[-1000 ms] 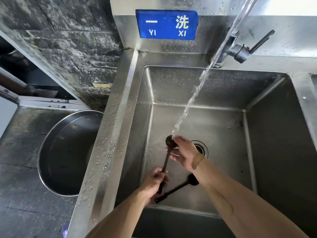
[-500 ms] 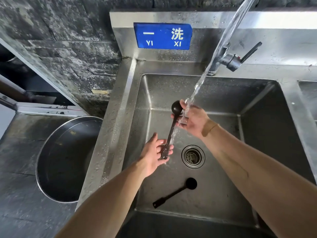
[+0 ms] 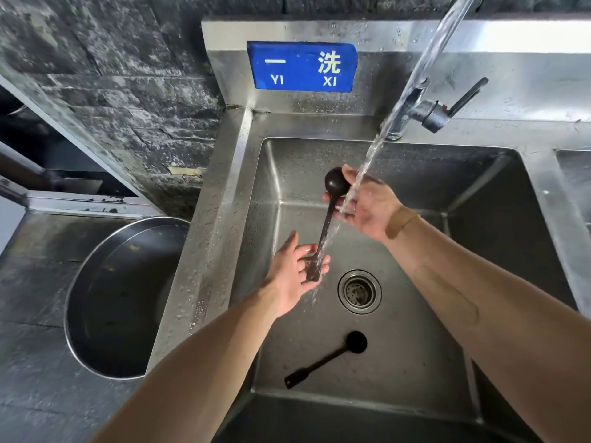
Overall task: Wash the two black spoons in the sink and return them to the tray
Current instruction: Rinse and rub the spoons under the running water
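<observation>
One black spoon (image 3: 327, 224) is held up in the steel sink (image 3: 499, 238) under the running water. My right hand (image 3: 371, 207) grips it just below the round bowl. My left hand (image 3: 295, 271) lies palm-up under the handle end, fingers spread, with the handle resting across them. Water from the tap (image 3: 428, 107) streams down onto my right fingers and along the handle. The second black spoon (image 3: 327, 358) lies flat on the sink floor near the front edge, bowl to the right. No tray is in view.
The drain strainer (image 3: 359, 291) sits mid-floor between the two spoons. A large round steel basin (image 3: 118, 295) stands on the dark counter left of the sink. A blue sign (image 3: 302, 66) hangs on the backsplash. A second sink compartment (image 3: 575, 174) begins at the right edge.
One second ago both spoons were low in the sink by my left hand. I have lifted one spoon into the stream, and the other lies alone on the sink floor.
</observation>
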The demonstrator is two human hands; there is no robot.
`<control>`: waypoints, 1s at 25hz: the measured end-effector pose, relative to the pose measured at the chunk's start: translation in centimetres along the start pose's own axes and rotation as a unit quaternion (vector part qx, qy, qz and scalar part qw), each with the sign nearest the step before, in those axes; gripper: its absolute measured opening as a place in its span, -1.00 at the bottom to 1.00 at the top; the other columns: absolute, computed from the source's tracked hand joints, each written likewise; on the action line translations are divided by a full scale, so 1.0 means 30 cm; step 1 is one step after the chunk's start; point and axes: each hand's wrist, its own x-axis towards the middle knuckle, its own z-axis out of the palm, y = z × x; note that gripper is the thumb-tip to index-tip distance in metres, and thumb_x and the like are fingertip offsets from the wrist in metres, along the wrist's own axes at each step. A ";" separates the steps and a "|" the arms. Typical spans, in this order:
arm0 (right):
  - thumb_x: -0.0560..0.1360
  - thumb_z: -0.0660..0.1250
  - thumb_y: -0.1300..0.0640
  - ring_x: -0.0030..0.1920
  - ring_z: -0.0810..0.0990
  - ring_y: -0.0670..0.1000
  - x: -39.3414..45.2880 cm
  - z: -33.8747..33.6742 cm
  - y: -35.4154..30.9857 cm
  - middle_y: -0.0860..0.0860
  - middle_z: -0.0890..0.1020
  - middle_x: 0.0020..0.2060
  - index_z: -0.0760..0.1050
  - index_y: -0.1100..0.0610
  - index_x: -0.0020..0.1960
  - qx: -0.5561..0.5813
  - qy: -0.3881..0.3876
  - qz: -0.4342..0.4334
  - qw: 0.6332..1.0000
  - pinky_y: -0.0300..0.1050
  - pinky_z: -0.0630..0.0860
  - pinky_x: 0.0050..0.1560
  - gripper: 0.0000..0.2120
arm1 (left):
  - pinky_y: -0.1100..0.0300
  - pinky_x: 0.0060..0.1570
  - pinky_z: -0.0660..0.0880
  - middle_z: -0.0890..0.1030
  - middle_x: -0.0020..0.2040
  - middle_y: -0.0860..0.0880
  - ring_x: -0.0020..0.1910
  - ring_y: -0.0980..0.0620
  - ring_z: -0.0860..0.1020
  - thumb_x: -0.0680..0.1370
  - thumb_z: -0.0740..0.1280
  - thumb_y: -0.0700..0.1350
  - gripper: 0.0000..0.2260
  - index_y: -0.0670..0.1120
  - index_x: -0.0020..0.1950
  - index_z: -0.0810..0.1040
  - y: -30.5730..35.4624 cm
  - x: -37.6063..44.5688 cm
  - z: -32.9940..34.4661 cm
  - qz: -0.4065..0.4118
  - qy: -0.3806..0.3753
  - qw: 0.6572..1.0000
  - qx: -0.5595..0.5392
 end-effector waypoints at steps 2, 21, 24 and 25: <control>0.61 0.25 0.05 -0.17 0.71 0.05 -0.011 -0.015 0.053 0.09 0.69 -0.04 0.54 0.01 0.04 0.002 -0.007 0.019 1.000 -0.02 0.56 -0.09 -0.90 | -0.07 0.33 0.38 0.67 0.13 -0.16 0.17 -0.13 0.61 0.57 0.07 0.29 -0.50 -0.07 0.15 0.53 -0.053 -0.011 -0.019 -0.015 0.001 1.000 -0.003; 0.60 0.26 0.02 -0.14 0.65 0.10 -0.132 -0.144 0.551 0.15 0.70 -0.06 0.55 0.06 0.16 0.003 0.027 0.136 0.990 -0.11 0.41 -0.33 -0.79 | 0.25 -0.09 0.44 0.66 -0.01 -0.03 -0.01 0.02 0.60 0.61 0.23 -0.13 -0.84 -0.10 0.13 0.55 -0.362 -0.116 -0.065 -0.020 0.037 0.926 0.375; 0.60 0.27 0.00 -0.13 0.67 0.08 -0.179 -0.196 0.588 0.13 0.71 0.00 0.54 0.10 0.16 0.009 0.030 0.167 0.985 -0.10 0.54 -0.24 -0.77 | 0.27 -0.02 0.47 0.63 0.10 -0.06 0.06 -0.02 0.58 0.62 0.22 -0.15 -0.79 -0.12 0.20 0.55 -0.382 -0.092 -0.018 -0.005 0.037 0.902 0.430; 0.60 0.27 0.03 -0.15 0.66 0.07 -0.195 -0.222 0.600 0.12 0.70 0.00 0.54 0.12 0.18 0.007 0.032 0.177 0.984 -0.09 0.57 -0.22 -0.77 | 0.39 -0.12 0.46 0.61 0.07 -0.05 -0.02 0.04 0.57 0.62 0.21 -0.17 -0.79 -0.13 0.20 0.55 -0.393 -0.081 0.005 0.001 0.032 0.901 0.432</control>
